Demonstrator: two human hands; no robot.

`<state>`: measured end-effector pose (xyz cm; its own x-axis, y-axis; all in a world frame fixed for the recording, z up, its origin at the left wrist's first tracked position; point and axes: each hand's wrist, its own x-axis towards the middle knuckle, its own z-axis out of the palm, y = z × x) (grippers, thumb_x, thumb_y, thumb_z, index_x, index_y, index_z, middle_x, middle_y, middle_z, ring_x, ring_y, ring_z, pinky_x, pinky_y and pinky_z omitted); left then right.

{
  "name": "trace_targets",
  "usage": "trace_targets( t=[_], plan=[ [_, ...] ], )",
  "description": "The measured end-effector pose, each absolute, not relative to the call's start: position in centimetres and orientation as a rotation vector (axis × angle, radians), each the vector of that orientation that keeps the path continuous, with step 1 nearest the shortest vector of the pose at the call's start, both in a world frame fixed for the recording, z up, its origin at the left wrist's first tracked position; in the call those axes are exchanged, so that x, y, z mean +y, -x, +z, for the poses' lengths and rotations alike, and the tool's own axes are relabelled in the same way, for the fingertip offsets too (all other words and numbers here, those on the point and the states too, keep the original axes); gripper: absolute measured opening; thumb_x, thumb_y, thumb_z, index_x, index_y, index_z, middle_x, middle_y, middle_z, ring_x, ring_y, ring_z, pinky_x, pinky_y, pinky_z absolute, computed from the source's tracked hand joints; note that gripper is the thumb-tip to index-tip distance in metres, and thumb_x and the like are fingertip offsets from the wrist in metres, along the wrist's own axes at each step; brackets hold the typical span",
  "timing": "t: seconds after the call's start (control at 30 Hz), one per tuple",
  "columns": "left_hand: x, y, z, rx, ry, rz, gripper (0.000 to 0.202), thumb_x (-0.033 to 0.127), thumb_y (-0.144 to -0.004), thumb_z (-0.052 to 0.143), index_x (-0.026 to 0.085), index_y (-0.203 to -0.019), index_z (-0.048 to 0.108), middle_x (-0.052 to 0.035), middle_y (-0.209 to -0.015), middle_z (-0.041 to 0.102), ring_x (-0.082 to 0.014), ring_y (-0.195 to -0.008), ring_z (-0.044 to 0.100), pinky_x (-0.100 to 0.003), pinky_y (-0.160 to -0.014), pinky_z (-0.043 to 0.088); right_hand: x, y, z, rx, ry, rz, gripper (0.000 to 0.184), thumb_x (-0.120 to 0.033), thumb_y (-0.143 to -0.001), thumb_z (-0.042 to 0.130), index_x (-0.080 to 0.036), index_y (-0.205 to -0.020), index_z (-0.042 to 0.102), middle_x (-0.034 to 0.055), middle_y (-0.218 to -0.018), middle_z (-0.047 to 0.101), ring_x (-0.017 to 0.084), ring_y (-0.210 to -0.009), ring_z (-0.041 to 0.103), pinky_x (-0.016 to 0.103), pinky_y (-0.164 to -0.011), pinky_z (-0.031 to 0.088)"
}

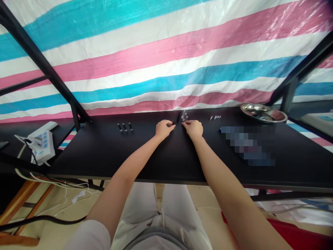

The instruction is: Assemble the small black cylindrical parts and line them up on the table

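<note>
My left hand (163, 128) is at the back middle of the black table, its fingertips closed on a small black piece (173, 123). Just across from it, my right hand (194, 129) has thumb and fingers pinched together low over the tabletop; what they hold is too small to make out. Between and behind the hands are a dark slim cylinder (179, 117) and several clear, tube-like pieces (183, 114). Left of my left hand, three short black cylinders (125, 127) with pale ends lie in a row. Several small clear pieces (215, 117) lie right of my right hand.
A shiny metal dish (264, 114) sits at the back right of the black table (104, 156). In front of it lies a blurred-out dark item (246, 146). A white power strip (43, 144) with cables is at the left. Striped plastic sheeting (156, 59) hangs behind.
</note>
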<state>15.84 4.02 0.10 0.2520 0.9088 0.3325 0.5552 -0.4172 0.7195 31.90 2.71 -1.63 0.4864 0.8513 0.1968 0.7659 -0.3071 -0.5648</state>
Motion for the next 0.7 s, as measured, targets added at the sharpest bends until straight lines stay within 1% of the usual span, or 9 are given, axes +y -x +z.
trace_targets(
  t=[0.17,0.27,0.4,0.5,0.7],
  plan=[
    [5.2,-19.1,-0.1,1.456,-2.004,1.012,0.011,0.028,-0.073,0.066,0.019,-0.079,0.068,-0.0024,-0.088,0.067,-0.0159,-0.081,0.059,-0.028,-0.076,0.043,2.7,-32.2,-1.8,-1.369,2.097,0.188,0.027,-0.038,-0.074,0.058,-0.021,-0.091,0.073,0.01,-0.083,0.07,0.023,-0.078,0.064,0.032,-0.07,0.048],
    [5.5,-20.1,-0.2,1.527,-2.014,0.971,0.01,0.028,-0.074,0.065,0.02,-0.079,0.067,-0.0025,-0.088,0.067,-0.018,-0.085,0.059,-0.032,-0.08,0.041,2.8,-32.4,-1.9,-1.4,2.102,0.179,0.029,-0.038,-0.075,0.057,-0.021,-0.093,0.073,0.0112,-0.086,0.07,0.025,-0.079,0.064,0.033,-0.069,0.047],
    [6.0,-20.6,-0.5,1.601,-2.078,0.822,0.014,0.032,-0.073,0.067,0.02,-0.077,0.067,-0.0045,-0.085,0.067,-0.0212,-0.086,0.059,-0.037,-0.083,0.038,3.0,-32.6,-2.2,-1.411,2.08,0.156,0.028,-0.038,-0.075,0.058,-0.021,-0.091,0.073,0.0112,-0.083,0.07,0.024,-0.078,0.064,0.033,-0.068,0.047],
    [6.1,-20.6,-0.8,1.641,-2.097,0.797,0.018,0.038,-0.074,0.065,0.02,-0.077,0.068,-0.0063,-0.087,0.067,-0.022,-0.086,0.058,-0.038,-0.084,0.036,3.0,-32.7,-2.4,-1.402,2.068,0.145,0.026,-0.037,-0.073,0.059,-0.022,-0.088,0.074,0.0104,-0.081,0.07,0.023,-0.076,0.064,0.031,-0.068,0.047],
    [5.8,-20.6,-0.6,1.673,-2.132,0.772,0.024,0.042,-0.076,0.063,0.021,-0.085,0.07,-0.0084,-0.092,0.066,-0.0236,-0.088,0.058,-0.039,-0.084,0.036,2.8,-32.5,-2.1,-1.42,2.109,0.179,0.031,-0.038,-0.075,0.057,-0.02,-0.094,0.072,0.0116,-0.086,0.07,0.025,-0.079,0.064,0.033,-0.069,0.047]
  ],
)
